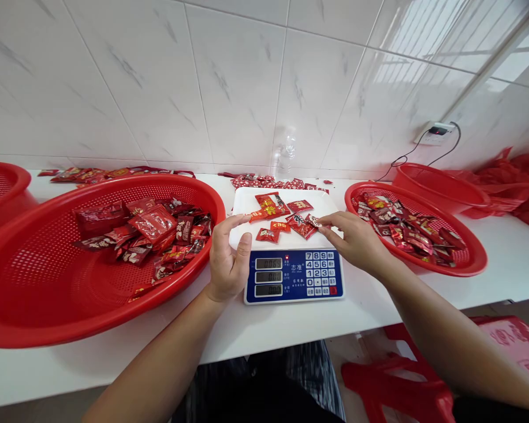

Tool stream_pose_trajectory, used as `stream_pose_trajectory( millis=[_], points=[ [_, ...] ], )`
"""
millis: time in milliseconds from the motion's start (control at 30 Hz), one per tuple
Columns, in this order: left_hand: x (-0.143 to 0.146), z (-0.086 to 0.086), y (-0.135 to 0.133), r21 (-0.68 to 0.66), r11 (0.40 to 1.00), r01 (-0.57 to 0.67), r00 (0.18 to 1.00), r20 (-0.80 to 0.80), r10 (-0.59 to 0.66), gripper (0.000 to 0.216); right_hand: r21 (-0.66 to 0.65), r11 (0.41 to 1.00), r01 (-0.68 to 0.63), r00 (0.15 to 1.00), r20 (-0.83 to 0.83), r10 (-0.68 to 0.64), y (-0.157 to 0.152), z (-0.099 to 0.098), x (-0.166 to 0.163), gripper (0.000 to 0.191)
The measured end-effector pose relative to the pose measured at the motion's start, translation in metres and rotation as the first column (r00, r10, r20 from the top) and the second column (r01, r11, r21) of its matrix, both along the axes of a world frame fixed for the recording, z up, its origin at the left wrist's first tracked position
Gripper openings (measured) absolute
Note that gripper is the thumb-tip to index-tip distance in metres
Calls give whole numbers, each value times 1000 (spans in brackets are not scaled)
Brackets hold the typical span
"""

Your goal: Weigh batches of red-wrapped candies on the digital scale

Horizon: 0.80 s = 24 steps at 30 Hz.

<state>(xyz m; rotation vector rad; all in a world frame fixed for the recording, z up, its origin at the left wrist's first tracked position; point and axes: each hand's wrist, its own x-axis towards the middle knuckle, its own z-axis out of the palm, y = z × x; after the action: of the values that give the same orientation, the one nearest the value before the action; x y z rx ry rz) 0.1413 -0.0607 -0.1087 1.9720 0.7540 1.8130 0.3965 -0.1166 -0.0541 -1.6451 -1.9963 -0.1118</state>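
A kitchen-type digital scale (pixel 294 276) with a blue keypad panel stands on the table, its white tray (pixel 240 238) behind the panel. Several red snack packets (pixel 271 204) lie spread on the tray. My right hand (pixel 352 238) pinches a small dark red-and-white packet (pixel 312 221) at the tray's right side. At the left edge, my left hand (pixel 229 258) is open, thumb apart from the fingers. Its index fingertip is beside an orange-red packet (pixel 258 216); whether they touch, I cannot tell. The top display reads about 0.065.
A large red basket (pixel 101 320) of packets stands left, a smaller red basket (pixel 461 267) of packets right. Small packets (pixel 268 182) and a clear plastic bottle (pixel 284 155) lie behind the tray by the tiled wall. A red stool (pixel 397 385) is below right.
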Motion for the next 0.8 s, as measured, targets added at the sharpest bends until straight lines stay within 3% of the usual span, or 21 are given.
stream_pose_trajectory(
  millis=[300, 800],
  points=[
    [-1, -1, 3, -10, 1000, -4, 1000, -15, 4, 34, -103, 993, -50, 996, 73, 57, 2, -10, -2, 23],
    [-1, -3, 3, -54, 998, 18, 1000, -15, -19, 34, -80, 994, -76, 992, 92, 83, 2, -8, -4, 23]
  ],
)
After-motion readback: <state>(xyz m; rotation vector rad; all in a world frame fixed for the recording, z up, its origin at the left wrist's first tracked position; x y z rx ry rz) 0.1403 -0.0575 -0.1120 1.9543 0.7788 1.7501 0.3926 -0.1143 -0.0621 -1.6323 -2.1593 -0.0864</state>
